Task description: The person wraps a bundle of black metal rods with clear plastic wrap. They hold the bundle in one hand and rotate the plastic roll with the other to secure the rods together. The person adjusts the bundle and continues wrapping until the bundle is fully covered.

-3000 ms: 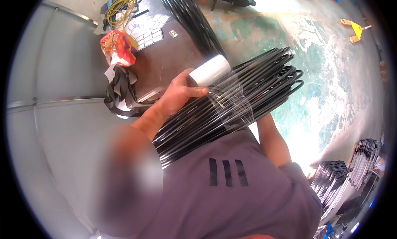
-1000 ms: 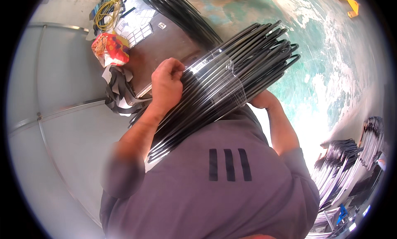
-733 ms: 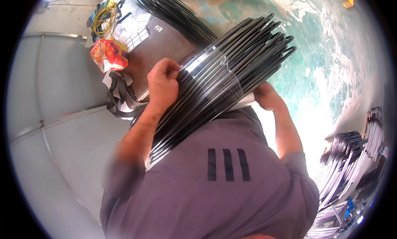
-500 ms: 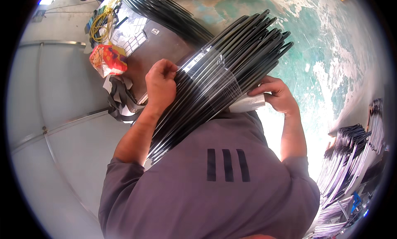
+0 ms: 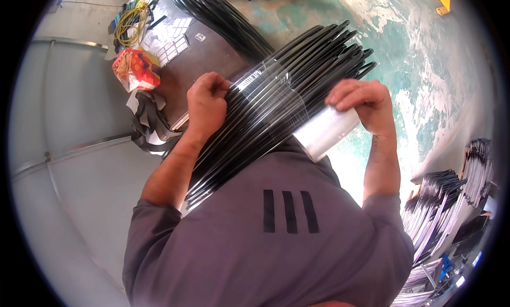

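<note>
A bundle of long black rods (image 5: pixel 234 142) lies slantwise across the table in front of me. Clear plastic film (image 5: pixel 281 102) wraps round its middle, with a white printed label (image 5: pixel 251 79) showing beneath it. At the bundle's left side, my left hand (image 5: pixel 207 101) is closed, fingers pinched at the edge of the film. My right hand (image 5: pixel 364 102) grips the upper end of a roll of clear stretch film (image 5: pixel 326 131) at the bundle's near right side. The roll's film runs onto the rods.
Another black rod bundle (image 5: pixel 223 20) lies at the table's far side. On the brown tabletop (image 5: pixel 212 54) are stickers (image 5: pixel 172 39), yellow cord (image 5: pixel 130 28) and a red-orange bag (image 5: pixel 136 69). Dark straps (image 5: pixel 146 118) hang at the left edge. More rods (image 5: pixel 433 211) stand at right.
The roll has come out from beneath the bundle into fuller view. My right hand has risen over its upper end, while my left hand stays nearly in place.
</note>
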